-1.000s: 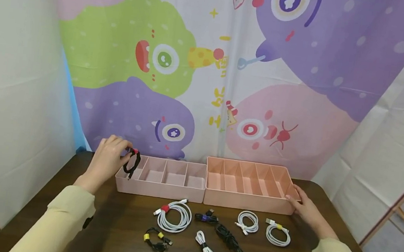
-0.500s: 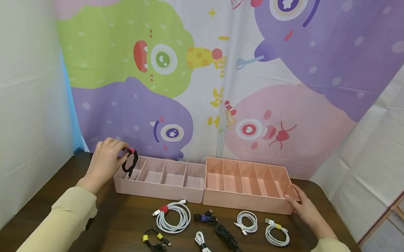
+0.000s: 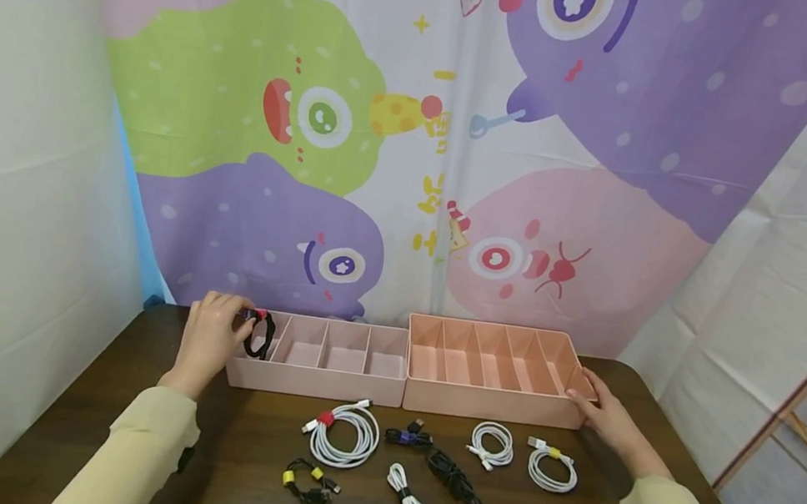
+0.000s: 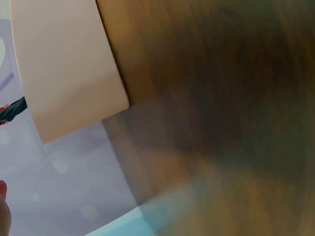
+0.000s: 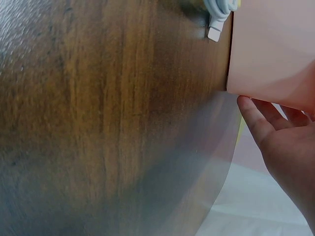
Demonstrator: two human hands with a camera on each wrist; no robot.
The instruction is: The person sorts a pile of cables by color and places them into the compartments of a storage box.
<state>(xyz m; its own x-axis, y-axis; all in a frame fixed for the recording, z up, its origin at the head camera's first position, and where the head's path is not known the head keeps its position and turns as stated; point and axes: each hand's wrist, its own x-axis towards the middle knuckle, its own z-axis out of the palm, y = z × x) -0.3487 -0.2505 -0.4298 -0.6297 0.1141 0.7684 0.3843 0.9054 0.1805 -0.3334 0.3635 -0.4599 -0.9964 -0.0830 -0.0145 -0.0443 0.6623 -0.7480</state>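
My left hand (image 3: 207, 343) pinches a coiled black cable (image 3: 270, 336) with a red tie, held upright at the leftmost compartment of the pale pink divided box (image 3: 315, 382). The coil's lower end overlaps the box's front rim. In the left wrist view only a bit of the black cable (image 4: 15, 109) shows past the box's end wall, and the fingers are mostly out of frame. My right hand (image 3: 613, 422) rests against the right end of the peach divided box (image 3: 494, 404). Its thumb and fingers touch the end wall (image 5: 270, 64) in the right wrist view.
In front of the boxes lie white coiled cables, one with a red tie (image 3: 344, 438), one plain (image 3: 490, 446), one yellow-tied (image 3: 553, 470) and a small bundle (image 3: 407, 496). Black cables (image 3: 451, 478) lie among them, plus a yellow-tied one (image 3: 306, 488). A cartoon curtain (image 3: 415, 161) hangs behind.
My left hand has lowered with the black cable toward the leftmost compartment. The right hand stays at the end of the peach box, and the other cables lie as before.
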